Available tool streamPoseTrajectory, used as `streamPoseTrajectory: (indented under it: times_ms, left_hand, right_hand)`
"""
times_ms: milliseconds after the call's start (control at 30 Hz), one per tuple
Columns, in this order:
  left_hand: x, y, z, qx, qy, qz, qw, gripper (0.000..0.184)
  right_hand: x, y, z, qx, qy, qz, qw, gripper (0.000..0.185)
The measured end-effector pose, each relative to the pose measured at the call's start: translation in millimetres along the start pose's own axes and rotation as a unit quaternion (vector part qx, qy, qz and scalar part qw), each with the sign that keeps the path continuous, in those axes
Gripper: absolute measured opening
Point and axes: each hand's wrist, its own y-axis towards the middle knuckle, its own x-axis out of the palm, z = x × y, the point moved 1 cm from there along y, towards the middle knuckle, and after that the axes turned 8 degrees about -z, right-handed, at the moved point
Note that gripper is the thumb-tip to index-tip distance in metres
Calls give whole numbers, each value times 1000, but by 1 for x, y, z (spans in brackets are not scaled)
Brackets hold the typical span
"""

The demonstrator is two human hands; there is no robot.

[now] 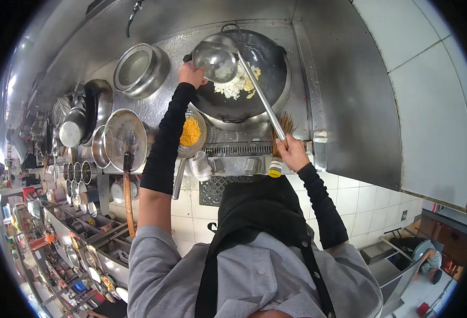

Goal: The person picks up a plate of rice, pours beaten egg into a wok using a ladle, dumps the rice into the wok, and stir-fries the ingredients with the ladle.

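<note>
My right hand (294, 152) is closed round the end of a long-handled metal ladle (261, 98). The ladle's wide bowl hangs over the left part of a dark wok (268, 66). White and yellow food like scrambled egg (235, 86) lies in the wok, partly behind the ladle. My left hand (192, 75) is closed at the wok's left edge, seemingly on its ear; the ladle bowl hides part of the grip. Just below that arm, a perforated strainer (202, 123) holds yellow shreds (190, 132). Beside my right hand is a bristle wok brush (276, 167).
A steel pot (159, 71) stands left of the wok. Nearer, a wide pan (118, 127) with a wooden handle and a folded cloth (200, 165) lie along the counter. A steel wall (355, 100) bounds the right. Another person (429, 259) is at the far lower right.
</note>
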Motion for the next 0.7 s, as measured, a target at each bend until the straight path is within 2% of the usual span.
streamPoseTrajectory:
  times_ms: [100, 133, 167, 200, 300, 433, 467, 567, 600, 700]
  left_hand:
    - [-3, 11, 2, 24, -115, -32, 993, 20]
    - [-7, 13, 2, 30, -24, -14, 999, 19]
    - [-11, 13, -1, 32, 69, 3, 997, 17]
    - [-11, 11, -5, 32, 163, 16, 986, 16]
    - [5, 20, -26, 282, 332, 86, 896, 18]
    - [17, 18, -9, 280, 438, 100, 849, 14]
    - [17, 16, -5, 304, 475, 110, 819, 12]
    - [12, 12, 9, 331, 502, 118, 790, 11]
    - [10, 7, 15, 357, 488, 147, 783, 11]
    - [3, -24, 52, 348, 418, 206, 813, 11]
  right_hand:
    - [19, 2, 27, -67, 57, -41, 995, 31]
    - [-14, -10, -18, 128, 192, -200, 952, 27]
    - [-21, -14, -12, 162, 322, -243, 900, 24]
    - [-30, -17, -16, 160, 271, -228, 921, 23]
    - [-37, -22, -21, 132, 158, -167, 964, 23]
    - [-45, -29, -18, 116, -10, -97, 988, 22]
    - [-38, -31, -8, 50, -62, -59, 995, 21]
    - [-31, -37, 4, 35, -143, -14, 989, 20]
    - [-27, -35, 8, 51, -159, -10, 986, 21]
    - [-30, -33, -9, 92, -181, -5, 979, 22]
